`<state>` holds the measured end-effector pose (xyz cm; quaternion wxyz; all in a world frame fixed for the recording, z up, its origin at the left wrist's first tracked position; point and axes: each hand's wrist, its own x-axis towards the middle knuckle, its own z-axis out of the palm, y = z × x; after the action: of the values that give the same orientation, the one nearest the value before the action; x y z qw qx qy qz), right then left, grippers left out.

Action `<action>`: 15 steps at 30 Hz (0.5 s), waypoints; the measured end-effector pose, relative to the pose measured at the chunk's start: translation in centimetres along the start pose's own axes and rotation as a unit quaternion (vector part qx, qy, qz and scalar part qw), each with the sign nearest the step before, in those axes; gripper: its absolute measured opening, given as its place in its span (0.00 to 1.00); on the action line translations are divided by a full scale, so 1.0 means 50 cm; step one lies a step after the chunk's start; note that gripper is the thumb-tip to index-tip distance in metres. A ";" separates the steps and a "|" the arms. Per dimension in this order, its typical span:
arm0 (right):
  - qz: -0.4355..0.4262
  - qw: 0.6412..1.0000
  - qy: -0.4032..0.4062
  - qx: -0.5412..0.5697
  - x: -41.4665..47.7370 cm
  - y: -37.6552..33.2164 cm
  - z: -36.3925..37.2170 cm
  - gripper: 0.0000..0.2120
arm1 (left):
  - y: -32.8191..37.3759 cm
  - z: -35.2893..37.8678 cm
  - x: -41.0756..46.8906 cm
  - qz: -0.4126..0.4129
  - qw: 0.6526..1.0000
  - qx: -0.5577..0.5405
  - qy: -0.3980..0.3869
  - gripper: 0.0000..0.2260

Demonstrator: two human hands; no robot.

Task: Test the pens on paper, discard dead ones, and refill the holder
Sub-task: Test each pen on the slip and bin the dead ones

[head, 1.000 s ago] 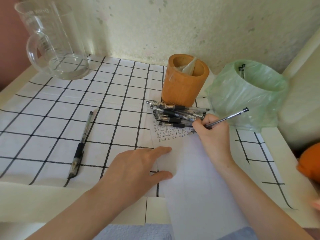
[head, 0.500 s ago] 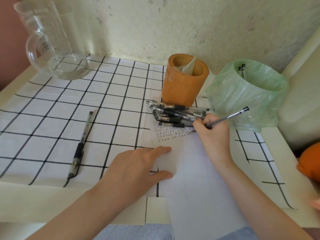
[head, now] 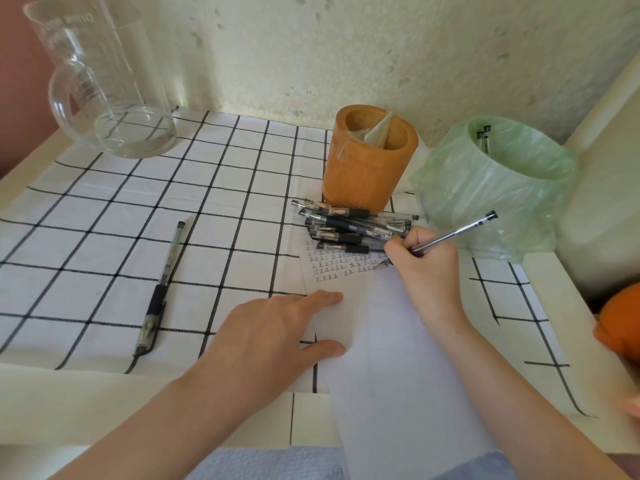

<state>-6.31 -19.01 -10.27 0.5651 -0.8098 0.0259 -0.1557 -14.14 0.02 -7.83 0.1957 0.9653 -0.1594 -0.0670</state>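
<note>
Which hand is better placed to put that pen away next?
Right: the right hand grips the pen, close to the holder and bin; the left hand presses the paper flat.

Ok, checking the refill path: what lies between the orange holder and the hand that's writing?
A pile of pens, seen in the head view, between holder and right hand.

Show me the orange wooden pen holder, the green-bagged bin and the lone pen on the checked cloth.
orange wooden pen holder (head: 360, 171): head view, front wall.
green-bagged bin (head: 478, 195): head view, bag-covered side.
lone pen (head: 169, 258): head view, clear barrel.
</note>
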 end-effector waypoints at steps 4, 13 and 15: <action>-0.005 1.000 0.000 -0.007 0.000 -0.003 0.002 0.18 | -0.001 0.001 -0.001 -0.001 1.000 -0.002 0.002 0.25; -0.014 1.000 0.010 -0.015 -0.001 -0.004 0.002 0.18 | -0.001 0.002 0.001 0.001 1.000 0.003 0.000 0.25; -0.012 1.000 0.007 -0.018 0.000 -0.004 0.001 0.18 | -0.002 0.002 0.001 0.002 1.000 0.001 0.002 0.25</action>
<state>-6.33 -18.89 -10.11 0.5483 -0.8189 0.0232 -0.1679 -14.11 0.05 -7.97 0.1952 0.9653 -0.1611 -0.0649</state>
